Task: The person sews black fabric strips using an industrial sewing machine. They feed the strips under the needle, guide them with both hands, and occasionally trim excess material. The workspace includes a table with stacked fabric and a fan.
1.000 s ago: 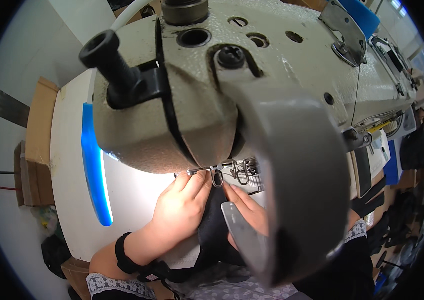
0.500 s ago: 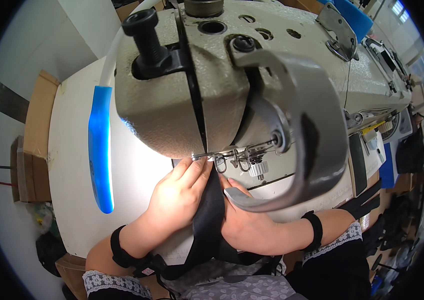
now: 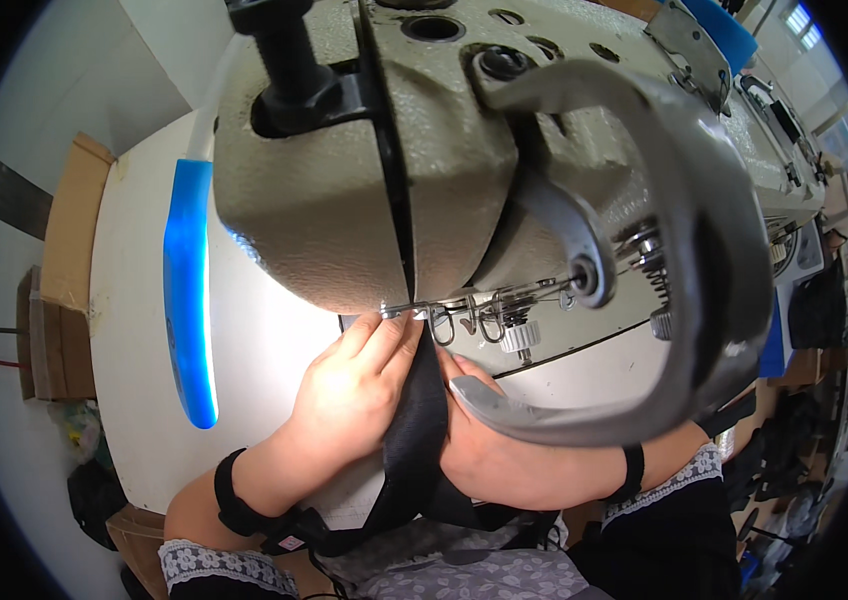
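A black fabric strip (image 3: pixel 416 415) runs from my lap up to the needle area of a beige sewing machine (image 3: pixel 314 215). My left hand (image 3: pixel 352 392) lies along the strip's left side, its fingers closed together on the fabric. Those fingertips reach right up to the metal presser foot (image 3: pixel 402 311). On the strip's right side, my right hand (image 3: pixel 499 455) is closed at the fabric's edge, fingers pointing toward the machine. A curved grey metal guard (image 3: pixel 714 290) passes in front of this hand and hides part of it. The fabric under both hands is hidden.
A glowing blue lamp (image 3: pixel 187 300) stands left of the machine head above the white table (image 3: pixel 129 400). Thin wire guides and a white ribbed knob (image 3: pixel 519 337) sit right of the needle area. Cardboard (image 3: pixel 77 230) edges the table at the left.
The machine head and guard appear larger and nearer as the view shifts closer. Both hands keep nearly the same place on the black fabric strip.
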`<state>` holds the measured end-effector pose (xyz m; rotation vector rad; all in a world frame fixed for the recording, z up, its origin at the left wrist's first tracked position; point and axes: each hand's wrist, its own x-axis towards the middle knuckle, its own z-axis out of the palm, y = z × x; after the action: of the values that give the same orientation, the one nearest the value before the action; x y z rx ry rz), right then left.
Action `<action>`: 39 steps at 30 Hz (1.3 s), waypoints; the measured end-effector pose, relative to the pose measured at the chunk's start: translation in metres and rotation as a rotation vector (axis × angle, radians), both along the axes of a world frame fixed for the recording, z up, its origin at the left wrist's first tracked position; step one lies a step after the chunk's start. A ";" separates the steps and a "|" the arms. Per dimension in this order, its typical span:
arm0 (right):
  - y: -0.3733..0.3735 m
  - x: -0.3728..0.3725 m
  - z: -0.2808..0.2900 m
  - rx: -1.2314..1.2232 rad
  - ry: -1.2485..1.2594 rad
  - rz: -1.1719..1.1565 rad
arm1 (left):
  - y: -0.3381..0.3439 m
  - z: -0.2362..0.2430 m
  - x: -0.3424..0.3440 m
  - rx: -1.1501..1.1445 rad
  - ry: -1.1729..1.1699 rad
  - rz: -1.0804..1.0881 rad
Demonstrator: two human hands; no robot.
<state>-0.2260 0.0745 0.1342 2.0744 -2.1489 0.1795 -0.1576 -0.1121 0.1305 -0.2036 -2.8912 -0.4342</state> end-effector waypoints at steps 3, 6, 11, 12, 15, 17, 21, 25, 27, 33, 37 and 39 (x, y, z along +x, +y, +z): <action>0.001 -0.001 -0.002 -0.007 0.015 0.014 | -0.002 -0.001 0.000 0.001 -0.001 -0.005; 0.000 -0.001 0.006 0.028 0.028 0.001 | -0.002 -0.001 0.000 0.005 0.001 -0.009; -0.001 -0.003 0.012 0.059 -0.019 -0.005 | -0.003 0.000 -0.002 -0.024 -0.016 -0.011; -0.002 -0.004 0.014 0.068 -0.031 -0.001 | -0.005 -0.003 -0.002 -0.012 -0.027 -0.009; -0.003 -0.004 -0.002 -0.011 -0.051 -0.001 | -0.007 -0.004 -0.003 0.013 -0.022 -0.009; -0.003 -0.002 -0.004 0.005 -0.031 -0.021 | -0.007 -0.003 -0.004 0.009 -0.005 -0.007; 0.005 0.002 -0.011 -0.040 -0.148 -0.054 | -0.004 -0.002 -0.006 -0.027 0.021 -0.015; 0.026 0.014 -0.007 0.046 -0.257 -0.019 | 0.001 -0.007 0.005 -0.040 0.074 -0.121; 0.039 0.025 -0.012 0.041 -0.288 -0.044 | 0.013 0.000 0.017 0.004 0.079 -0.173; 0.060 0.056 -0.015 0.002 -0.401 -0.099 | 0.030 0.009 0.040 0.021 0.038 -0.222; 0.062 0.060 -0.016 -0.015 -0.431 -0.107 | 0.032 0.008 0.044 0.031 0.006 -0.218; 0.060 0.062 -0.013 -0.012 -0.431 -0.110 | 0.029 0.011 0.047 0.035 -0.001 -0.219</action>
<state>-0.1637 0.1341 0.1210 2.0503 -2.4777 0.6796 -0.1106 -0.0830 0.1412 -0.5181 -2.8708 -0.5205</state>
